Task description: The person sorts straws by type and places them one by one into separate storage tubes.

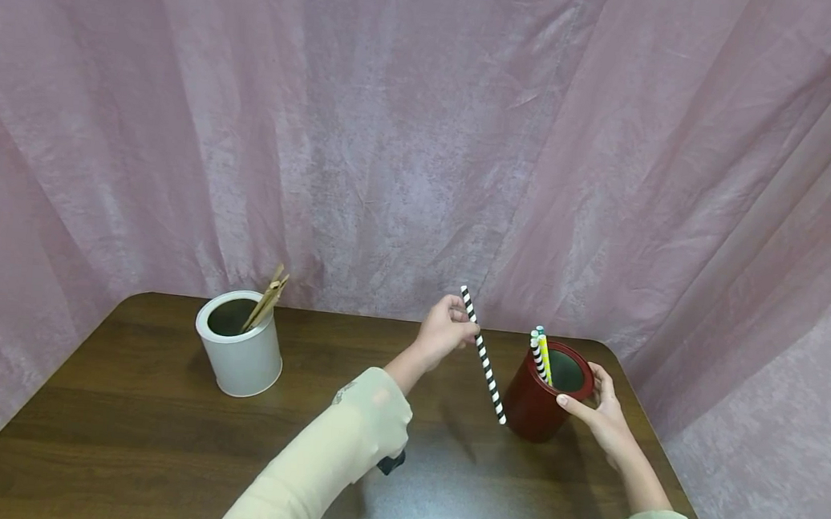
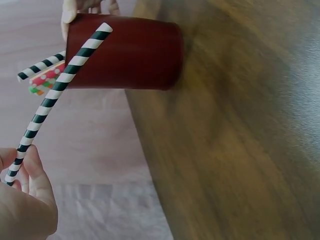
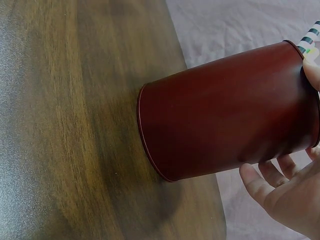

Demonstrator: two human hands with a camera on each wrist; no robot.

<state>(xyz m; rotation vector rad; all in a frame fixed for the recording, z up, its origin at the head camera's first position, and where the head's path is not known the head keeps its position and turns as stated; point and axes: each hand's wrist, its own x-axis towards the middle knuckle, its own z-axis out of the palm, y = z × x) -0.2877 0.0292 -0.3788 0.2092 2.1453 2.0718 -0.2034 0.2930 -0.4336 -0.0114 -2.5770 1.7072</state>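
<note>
My left hand pinches a black-and-white striped paper straw between thumb and fingers. The straw slants, its lower end beside the dark red can and outside it. Around that can's right side my right hand holds on, thumb at the rim and fingers behind; the right wrist view shows the fingers along its wall. Several patterned straws lean inside the red can, among them a striped one and a yellow one. In the left wrist view, one straw end has red with white dots.
A white can stands on the left of the brown wooden table, with several thin tan sticks leaning out of it. Pink curtains hang behind the table and along its right side.
</note>
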